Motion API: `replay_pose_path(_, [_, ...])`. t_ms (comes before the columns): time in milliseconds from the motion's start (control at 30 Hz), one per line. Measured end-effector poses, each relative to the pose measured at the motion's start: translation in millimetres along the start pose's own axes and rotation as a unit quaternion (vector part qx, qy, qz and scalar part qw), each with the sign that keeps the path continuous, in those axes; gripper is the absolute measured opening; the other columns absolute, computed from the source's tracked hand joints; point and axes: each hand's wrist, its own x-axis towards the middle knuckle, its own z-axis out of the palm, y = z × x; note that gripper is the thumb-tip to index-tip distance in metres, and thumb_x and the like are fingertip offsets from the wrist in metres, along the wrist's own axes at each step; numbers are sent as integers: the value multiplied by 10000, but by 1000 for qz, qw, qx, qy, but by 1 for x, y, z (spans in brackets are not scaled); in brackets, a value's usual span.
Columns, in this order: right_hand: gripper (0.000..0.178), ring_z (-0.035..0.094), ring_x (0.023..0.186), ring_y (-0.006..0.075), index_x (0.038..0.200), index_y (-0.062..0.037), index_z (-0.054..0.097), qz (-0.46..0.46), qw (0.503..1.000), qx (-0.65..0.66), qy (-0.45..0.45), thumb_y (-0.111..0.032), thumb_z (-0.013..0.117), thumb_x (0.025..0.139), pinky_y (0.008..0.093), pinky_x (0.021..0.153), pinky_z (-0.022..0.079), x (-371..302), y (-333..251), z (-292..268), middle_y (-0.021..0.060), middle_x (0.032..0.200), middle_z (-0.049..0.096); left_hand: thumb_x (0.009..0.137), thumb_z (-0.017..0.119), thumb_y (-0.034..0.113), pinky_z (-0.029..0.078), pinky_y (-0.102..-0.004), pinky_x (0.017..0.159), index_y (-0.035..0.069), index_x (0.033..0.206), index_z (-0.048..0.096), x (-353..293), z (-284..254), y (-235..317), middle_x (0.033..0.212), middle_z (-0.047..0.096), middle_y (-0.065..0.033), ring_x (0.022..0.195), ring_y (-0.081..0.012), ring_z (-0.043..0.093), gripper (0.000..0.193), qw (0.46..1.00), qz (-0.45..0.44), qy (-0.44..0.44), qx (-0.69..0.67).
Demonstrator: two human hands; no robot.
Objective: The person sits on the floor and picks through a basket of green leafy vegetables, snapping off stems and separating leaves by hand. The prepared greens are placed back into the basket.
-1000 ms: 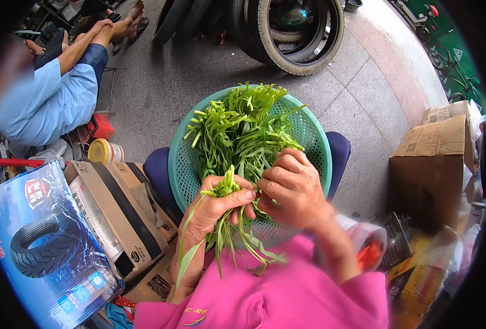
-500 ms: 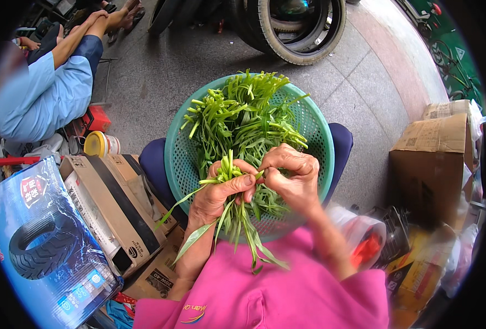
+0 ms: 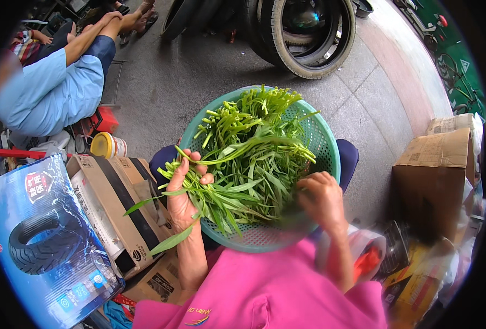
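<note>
A green plastic colander basket (image 3: pixel 326 149) sits between my knees, heaped with leafy green stems that look like water spinach (image 3: pixel 248 118). At its left side my left hand (image 3: pixel 183 192) is wrapped round a loose bunch of water spinach (image 3: pixel 218 194), thumb up, leaves spilling across the basket and over my wrist. One long stem crosses above the fingers toward the pile. Over the basket's right near part is my right hand (image 3: pixel 324 198), fingers curled inward and partly blurred. Whatever its fingertips may hold is lost in a dark smear.
Tyres (image 3: pixel 308 38) stand on the floor ahead. To my left are a blue tyre box (image 3: pixel 45 219), cardboard cartons (image 3: pixel 116 203) and a yellow tub (image 3: pixel 107 145); a person in light blue (image 3: pixel 56 93) sits beyond. Brown cartons (image 3: pixel 432 170) and plastic bags (image 3: pixel 366 252) stand to my right.
My hands, close together over the near side of the basket before, have parted. The left has moved left and up with its bunch; the right has moved right and down. The view has shifted slightly.
</note>
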Motion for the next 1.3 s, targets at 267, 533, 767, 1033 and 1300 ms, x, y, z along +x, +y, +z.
replay_pose_path(267, [97,613,719,279,872,-45,703,20,998,15,56,-103,720,796,399,700,485,10,-14,-3,85,748,642,972,608,127,517,-337,712,65,1106,621,-10,6,5,1001,667,-84,881,-203,601,149,1000,8,20,-14])
replay_pose_path(533, [281,606,971,321,1064,-32,674,-28,979,-30,198,-98,730,797,415,860,487,48,-3,3,124,1035,660,957,623,172,546,-411,849,68,1024,512,-47,36,12,820,476,-26,801,-180,531,166,973,92,5,213])
replay_pose_path(767, [334,589,1010,320,1100,-43,677,-55,984,-23,168,-76,735,772,437,944,440,57,-5,7,120,1059,657,945,634,157,489,-343,708,76,963,491,-57,35,16,795,439,-36,729,-176,488,165,953,121,0,278])
replay_pose_path(1033, [196,618,846,283,939,-61,724,-65,976,-4,208,-2,726,753,380,743,502,56,-10,-9,92,849,662,926,654,146,476,-292,606,72,935,507,-59,38,7,749,498,-50,688,-180,547,165,924,126,41,357])
replay_pose_path(1300, [250,685,768,251,1015,0,708,-65,956,110,264,84,682,782,304,711,531,39,-26,-33,126,873,702,918,653,143,490,-292,628,80,949,506,-59,40,6,746,499,-44,681,-177,546,163,916,117,42,383])
